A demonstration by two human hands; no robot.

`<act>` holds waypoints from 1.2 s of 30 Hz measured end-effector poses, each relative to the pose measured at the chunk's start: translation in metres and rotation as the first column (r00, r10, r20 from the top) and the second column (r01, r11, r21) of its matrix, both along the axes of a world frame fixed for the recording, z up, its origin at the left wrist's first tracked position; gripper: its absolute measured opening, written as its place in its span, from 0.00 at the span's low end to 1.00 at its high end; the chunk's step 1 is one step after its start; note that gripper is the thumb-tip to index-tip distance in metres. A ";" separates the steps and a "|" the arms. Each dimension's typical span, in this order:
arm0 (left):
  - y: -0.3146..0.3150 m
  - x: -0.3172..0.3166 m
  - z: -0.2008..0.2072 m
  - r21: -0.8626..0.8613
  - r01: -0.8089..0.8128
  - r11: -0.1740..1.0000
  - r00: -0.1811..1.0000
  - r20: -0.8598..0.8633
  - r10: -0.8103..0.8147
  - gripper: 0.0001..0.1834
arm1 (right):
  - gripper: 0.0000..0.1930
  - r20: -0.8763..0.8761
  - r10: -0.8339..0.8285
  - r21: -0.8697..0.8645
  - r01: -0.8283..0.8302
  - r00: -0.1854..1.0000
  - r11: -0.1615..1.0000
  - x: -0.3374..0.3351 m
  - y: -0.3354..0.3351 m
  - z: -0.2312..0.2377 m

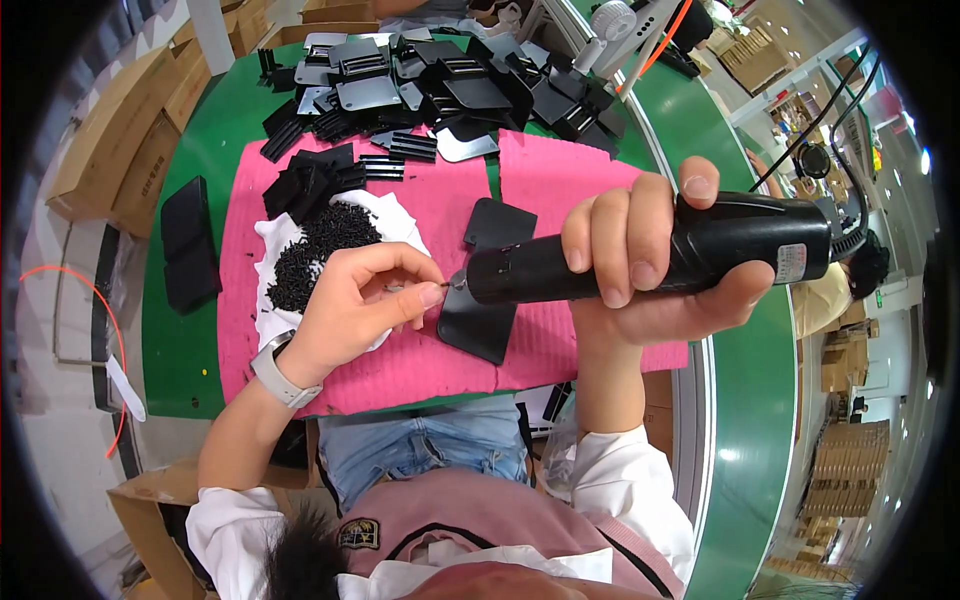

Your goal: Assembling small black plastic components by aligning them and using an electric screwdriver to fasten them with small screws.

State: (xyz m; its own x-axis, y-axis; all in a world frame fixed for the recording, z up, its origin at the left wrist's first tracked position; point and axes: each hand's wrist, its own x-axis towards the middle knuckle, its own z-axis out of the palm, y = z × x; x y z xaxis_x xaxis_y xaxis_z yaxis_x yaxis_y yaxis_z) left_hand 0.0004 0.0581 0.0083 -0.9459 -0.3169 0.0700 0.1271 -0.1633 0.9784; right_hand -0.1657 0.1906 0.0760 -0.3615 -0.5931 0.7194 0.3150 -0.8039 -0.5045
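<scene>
My right hand (625, 245) is wrapped round a corded black electric screwdriver (560, 268), held nearly level with its tip toward the left. At that tip, the thumb and forefinger of my left hand (350, 305) pinch a small dark screw (446, 284). Beneath the tip lies a flat black plate (478, 325), partly hidden by the screwdriver. Beside my left hand, a heap of small black screws (335, 235) rests on a crumpled white wrapping (395, 212). Pink ribbed sheets (440, 372) lie under the plate and the wrapping.
Black and silver metal brackets (480, 92) are piled along the far side of the green table (170, 350). A folded black piece (188, 245) lies at the left. A small white fan (608, 22) stands far right; cardboard boxes (125, 140) line the left.
</scene>
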 end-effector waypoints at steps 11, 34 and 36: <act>-0.001 -0.001 -0.012 0.001 -0.015 1.000 1.000 0.004 0.015 0.07 | 0.32 0.030 0.011 0.035 -0.012 0.999 0.999 0.005 -0.002 -0.012; 0.012 -0.044 -0.018 -0.505 0.011 0.863 0.983 0.164 0.084 0.19 | 0.23 -0.389 -0.271 0.378 0.421 0.880 0.825 -0.019 -0.009 -0.008; 0.012 -0.050 -0.016 -0.510 0.101 0.854 0.947 0.311 0.074 0.17 | 0.22 -0.375 -0.264 0.374 0.406 0.889 0.834 -0.018 -0.011 -0.010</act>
State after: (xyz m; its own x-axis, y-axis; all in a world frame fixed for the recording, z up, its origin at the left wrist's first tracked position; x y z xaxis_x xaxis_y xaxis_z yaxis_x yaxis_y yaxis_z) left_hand -0.0499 0.0704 -0.0080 -0.9494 -0.3045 -0.0767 -0.1932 0.3739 0.9071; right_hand -0.1837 0.1792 0.0661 -0.4075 -0.7479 0.5241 -0.1544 -0.5092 -0.8467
